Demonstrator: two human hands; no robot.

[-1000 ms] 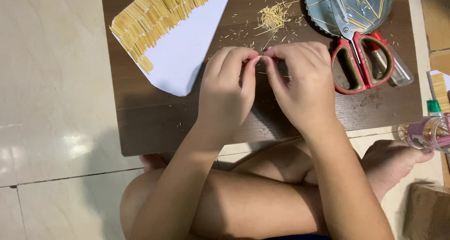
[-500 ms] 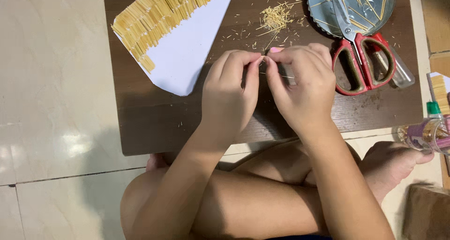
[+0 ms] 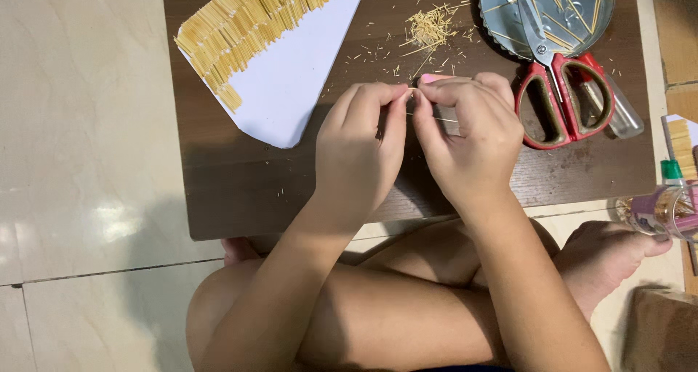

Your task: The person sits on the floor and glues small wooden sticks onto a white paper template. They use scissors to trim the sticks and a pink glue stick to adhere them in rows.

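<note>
Over the middle of the dark wooden tabletop (image 3: 240,190), the left hand (image 3: 360,150) and right hand (image 3: 472,143) meet fingertip to fingertip, each grip pinched nearly closed on a thin pale straw sliver (image 3: 429,116) stretched between them. At 10 o'clock from the hands lies the white paper sheet (image 3: 298,81) with rows of straw strips (image 3: 247,23) laid on it; at 12 o'clock sits a heap of straw trimmings (image 3: 429,29), and at 2 o'clock the red-handled scissors (image 3: 563,96) rest against a round metal dish (image 3: 509,8). So fine a sliver could snap or slip from the pinch if pulled unevenly, and a careless wrist might brush the strips out of line.
</note>
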